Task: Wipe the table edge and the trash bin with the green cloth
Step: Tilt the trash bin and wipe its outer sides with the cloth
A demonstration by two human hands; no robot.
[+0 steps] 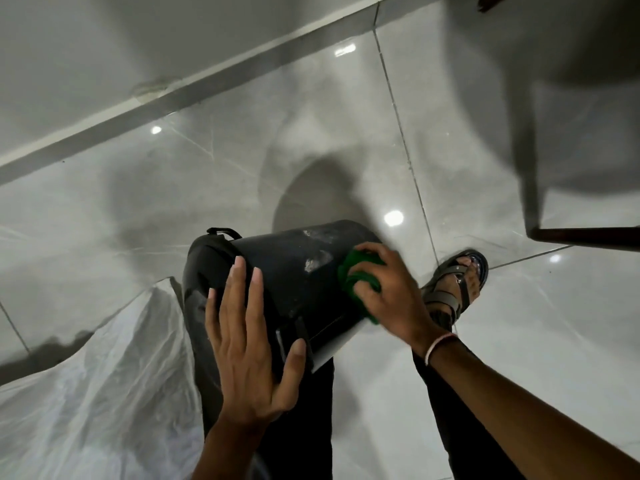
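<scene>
**Black trash bin tilted over a glossy tiled floor, wiped with a green cloth**

Surface and room. The floor [207,174] is large, polished grey tile with thin grout lines and bright spots of reflected ceiling light. A pale wall [104,46] with a dark skirting strip [173,102] runs diagonally across the far left. At the right, a dark table leg [530,188] descends to a horizontal bar near the floor; the underside of the table [571,36] fills the far right corner, blurred. A clear plastic bag [104,375] lies crumpled at the near left, just beside the bin. A sandalled foot [460,282] stands on the tile to the right of the bin.

Task object. The trash bin [294,271] is tipped on its side, its base toward the far right, with pale smudges on its upper wall.

Hands. The left hand [249,348] lies flat on the bin's near side, fingers extended and spread, thumb hooked over the rim edge; it grips nothing. The right hand [391,292] is curled down over the bunched green cloth [360,278], pressing it against the bin wall near the base. A pale band circles the right wrist [436,348].
</scene>
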